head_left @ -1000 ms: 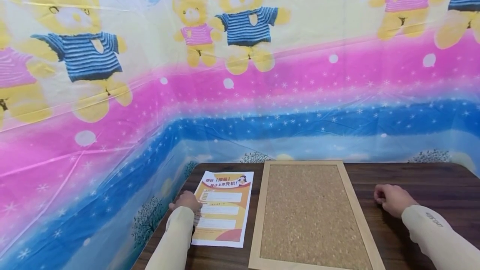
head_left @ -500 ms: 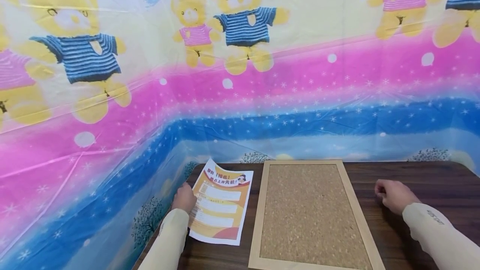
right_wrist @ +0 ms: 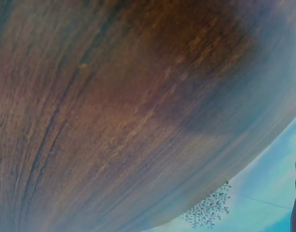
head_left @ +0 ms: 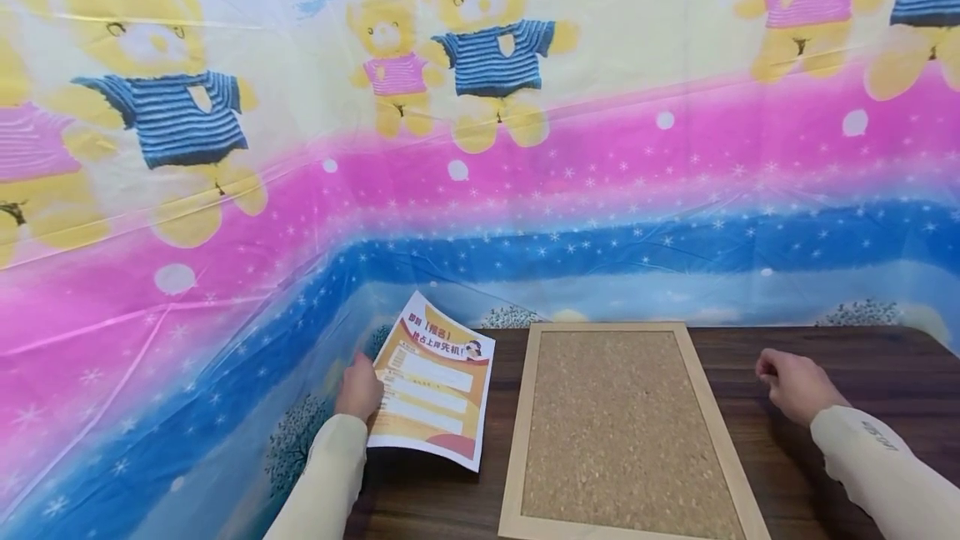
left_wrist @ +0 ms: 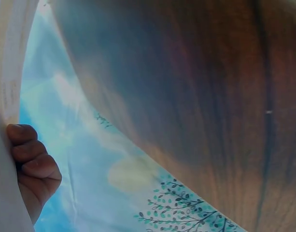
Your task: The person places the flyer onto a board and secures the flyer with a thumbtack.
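Observation:
My left hand (head_left: 359, 388) pinches the left edge of a printed flyer (head_left: 431, 386), an orange and white sheet with a red heading. The sheet is lifted and bowed, its lower edge off the table. In the left wrist view, curled fingers (left_wrist: 34, 157) show beside the sheet's pale underside (left_wrist: 5, 183). A cork board (head_left: 618, 423) in a light wooden frame lies on the table to the right of the flyer. Beyond the board's right side, my right hand (head_left: 802, 386) is held with fingers loosely curled and nothing visible in it. Only a sliver of it shows in the right wrist view.
Beneath everything is a dark wood-grain table (head_left: 750, 348), its left edge near my left arm. A printed cloth (head_left: 637, 165) with bears and snowflakes hangs behind and to the left of the table.
The flyer, flat on the table a second ago, has risen at its left side and then off the table in my left hand. The right hand has barely shifted.

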The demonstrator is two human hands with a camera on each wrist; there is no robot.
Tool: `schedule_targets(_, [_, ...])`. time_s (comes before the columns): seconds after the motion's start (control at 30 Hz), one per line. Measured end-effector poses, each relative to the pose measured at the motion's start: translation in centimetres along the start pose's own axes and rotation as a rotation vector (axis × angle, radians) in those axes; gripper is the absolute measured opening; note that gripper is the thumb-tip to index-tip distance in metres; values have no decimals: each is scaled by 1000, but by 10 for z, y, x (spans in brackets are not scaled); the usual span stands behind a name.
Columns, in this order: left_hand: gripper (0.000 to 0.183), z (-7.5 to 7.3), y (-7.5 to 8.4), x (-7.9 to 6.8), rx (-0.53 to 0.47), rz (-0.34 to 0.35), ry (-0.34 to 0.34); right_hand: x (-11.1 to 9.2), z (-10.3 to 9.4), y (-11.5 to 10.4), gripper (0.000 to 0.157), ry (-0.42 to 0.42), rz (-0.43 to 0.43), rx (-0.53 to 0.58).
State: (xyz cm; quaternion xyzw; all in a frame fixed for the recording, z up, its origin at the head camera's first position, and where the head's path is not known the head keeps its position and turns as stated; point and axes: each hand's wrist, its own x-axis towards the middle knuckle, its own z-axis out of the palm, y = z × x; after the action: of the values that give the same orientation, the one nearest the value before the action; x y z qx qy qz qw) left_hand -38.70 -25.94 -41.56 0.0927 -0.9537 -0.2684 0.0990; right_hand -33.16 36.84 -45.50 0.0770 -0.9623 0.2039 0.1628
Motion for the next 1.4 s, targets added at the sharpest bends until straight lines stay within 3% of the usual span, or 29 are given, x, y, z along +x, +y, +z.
schedule_targets(0.37, [34,-14,10,4,-61,-16,19,3,-5,-1,23,162,-84,-85])
schedule_targets(0.57, [18,-23,17,5,-146,-58,36,7,-9,-10,23,216,-80,-65])
schedule_targets(0.8, [18,-28,32,1,-153,-31,23,11,-12,-20,21,276,-125,-35])
schedule_targets(1.13, [13,-20,61,-10,-148,26,-26,17,-9,-32,16,286,-145,-49])
schedule_targets(1.4, [11,-9,81,-17,-131,81,-6,18,-10,-30,14,301,-144,-61])
